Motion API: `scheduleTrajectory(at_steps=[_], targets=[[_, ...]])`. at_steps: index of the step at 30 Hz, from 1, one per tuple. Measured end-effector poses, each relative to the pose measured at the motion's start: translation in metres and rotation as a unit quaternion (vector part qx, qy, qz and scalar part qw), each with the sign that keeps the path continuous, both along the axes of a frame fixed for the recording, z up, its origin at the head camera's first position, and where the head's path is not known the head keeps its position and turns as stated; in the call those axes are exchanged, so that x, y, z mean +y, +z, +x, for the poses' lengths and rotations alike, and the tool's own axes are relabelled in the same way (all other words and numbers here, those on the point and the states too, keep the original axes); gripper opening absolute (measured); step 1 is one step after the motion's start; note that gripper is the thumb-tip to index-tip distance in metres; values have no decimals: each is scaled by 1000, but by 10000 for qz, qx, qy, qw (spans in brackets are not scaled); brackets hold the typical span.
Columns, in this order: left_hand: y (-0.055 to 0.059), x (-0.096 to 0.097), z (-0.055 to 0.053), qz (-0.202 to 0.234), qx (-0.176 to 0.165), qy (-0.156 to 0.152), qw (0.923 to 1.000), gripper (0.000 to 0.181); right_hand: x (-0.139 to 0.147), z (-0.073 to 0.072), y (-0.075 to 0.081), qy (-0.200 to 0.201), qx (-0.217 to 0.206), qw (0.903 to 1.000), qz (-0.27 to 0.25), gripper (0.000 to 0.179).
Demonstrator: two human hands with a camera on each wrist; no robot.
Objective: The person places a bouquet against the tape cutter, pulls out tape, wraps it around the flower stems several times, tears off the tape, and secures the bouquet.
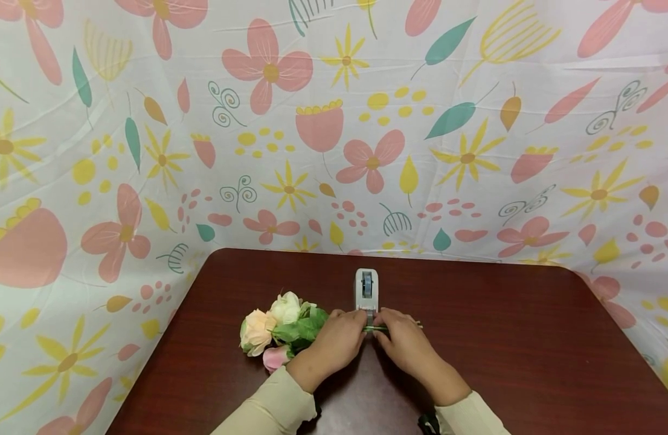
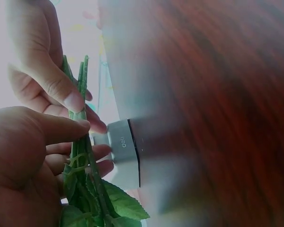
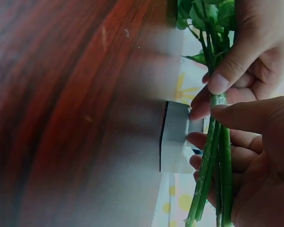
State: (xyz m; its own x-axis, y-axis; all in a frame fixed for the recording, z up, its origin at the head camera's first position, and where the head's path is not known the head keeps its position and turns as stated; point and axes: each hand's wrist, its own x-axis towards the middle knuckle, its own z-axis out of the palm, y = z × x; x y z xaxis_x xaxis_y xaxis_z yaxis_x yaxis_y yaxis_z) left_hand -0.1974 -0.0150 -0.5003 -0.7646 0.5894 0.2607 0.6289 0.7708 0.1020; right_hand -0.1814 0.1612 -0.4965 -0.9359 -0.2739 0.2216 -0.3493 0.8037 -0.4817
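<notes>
A bunch of artificial roses (image 1: pixel 258 329), peach, white and pink with green leaves, lies over the table with its heads to the left. My left hand (image 1: pixel 338 338) grips the green stems (image 2: pixel 80 142) close below the leaves. Just beside it, my right hand (image 1: pixel 407 341) pinches the same stems (image 3: pixel 213 161) between thumb and fingers. Both thumbs nearly meet, and a shiny clear band of tape (image 3: pixel 218 99) shows on the stems between them. Right behind the fingers stands a pale tape dispenser (image 1: pixel 366 290) with a roll in it.
The dark red-brown wooden table (image 1: pixel 529 350) has rounded far corners. A white cloth (image 1: pixel 334 181) printed with flowers and leaves hangs behind it and along the sides.
</notes>
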Motion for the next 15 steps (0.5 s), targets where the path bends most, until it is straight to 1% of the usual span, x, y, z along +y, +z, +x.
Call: scheduleTrajectory(at_steps=[5, 10, 15], targets=[[0, 0, -1, -14, 9, -23, 10000, 14, 1, -1, -2, 73, -10, 10000, -61, 13], [1, -1, 0, -48, -88, -88, 9999, 12, 2, 0, -1, 157, -157, 9997, -90, 14], [1, -1, -1, -189, -155, -119, 9996, 12, 3, 0, -1, 211, -308, 9993, -77, 12]])
